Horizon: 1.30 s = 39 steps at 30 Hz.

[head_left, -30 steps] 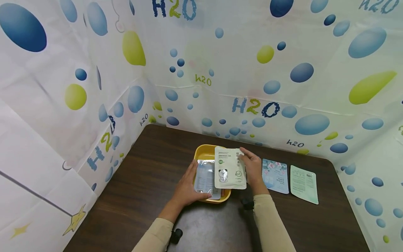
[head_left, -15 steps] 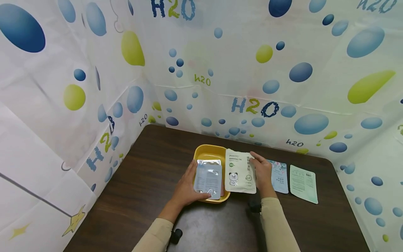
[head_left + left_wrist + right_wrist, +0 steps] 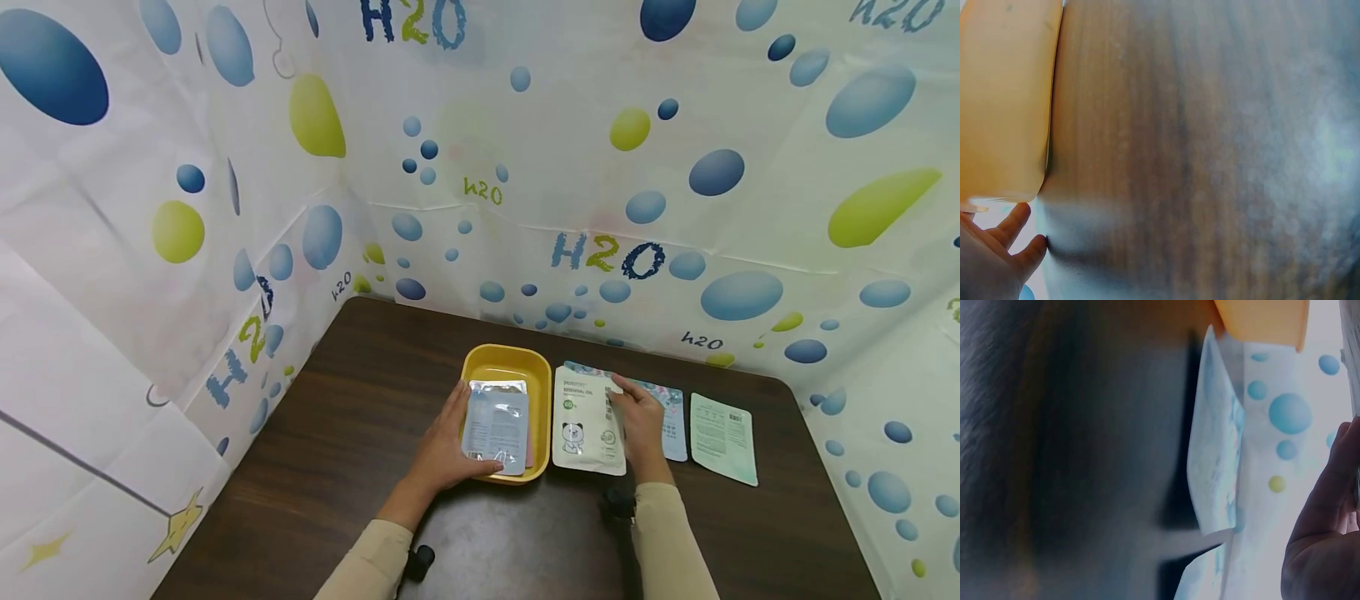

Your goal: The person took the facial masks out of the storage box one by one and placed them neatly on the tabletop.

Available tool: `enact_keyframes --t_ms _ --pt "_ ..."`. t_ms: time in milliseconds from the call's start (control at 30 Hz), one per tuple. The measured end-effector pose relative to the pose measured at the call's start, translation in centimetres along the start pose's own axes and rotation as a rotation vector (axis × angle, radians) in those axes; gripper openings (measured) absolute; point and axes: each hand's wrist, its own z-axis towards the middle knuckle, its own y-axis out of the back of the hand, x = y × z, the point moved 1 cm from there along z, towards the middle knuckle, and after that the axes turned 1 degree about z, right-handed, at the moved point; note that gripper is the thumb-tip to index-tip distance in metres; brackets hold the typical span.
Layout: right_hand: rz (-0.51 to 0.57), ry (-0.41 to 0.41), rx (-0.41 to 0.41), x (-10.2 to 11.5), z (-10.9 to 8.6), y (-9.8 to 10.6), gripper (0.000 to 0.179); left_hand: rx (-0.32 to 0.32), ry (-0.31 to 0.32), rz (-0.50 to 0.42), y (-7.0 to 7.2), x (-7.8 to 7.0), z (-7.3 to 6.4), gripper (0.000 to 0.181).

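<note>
A white packet (image 3: 581, 425) printed with a cartoon bear and "ESSENTIAL OIL" is held at its right edge by my right hand (image 3: 643, 423), just right of the yellow tray (image 3: 545, 367). Behind it, a blue flowered packet (image 3: 576, 366) is mostly hidden. My left hand (image 3: 441, 446) holds the tray's near left corner, thumb along the front and fingers along the side. Inside the tray lies a silvery-blue packet (image 3: 497, 429), with a pinkish edge (image 3: 529, 446) showing beside it. The left wrist view has the tray's outer wall (image 3: 1004, 100) and fingers (image 3: 1013, 225) near its corner.
Right of the right hand lie another blue flowered packet (image 3: 672, 421) and a pale green packet (image 3: 723, 437), side by side on the dark wooden table (image 3: 337, 433). A white curtain (image 3: 570, 133) with blue and green spots stands behind and on both sides.
My right hand has carried the white packet from over the tray to the right, past its rim, uncovering the silvery-blue packet. My left hand has stayed in place.
</note>
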Motion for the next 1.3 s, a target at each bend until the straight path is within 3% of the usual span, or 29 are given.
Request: enact_keyframes --t_ms 333,533,933,1300 --pt "0.034 -0.028 -0.056 -1.5 0.0 1.0 0.050 0.006 0.009 0.001 -0.1 0.2 0.0 0.137" --pt "0.040 -0.007 -0.013 -2.3 -0.5 1.0 0.051 0.009 0.015 0.007 0.0 0.1 0.0 0.137" --pt "-0.119 0.013 0.047 -3.1 -1.3 0.9 0.042 0.000 0.021 -0.010 -0.1 0.0 0.0 0.137" --pt "-0.307 0.042 0.142 -3.8 -3.0 1.8 0.055 0.006 0.026 -0.009 0.0 -0.1 0.0 0.136"
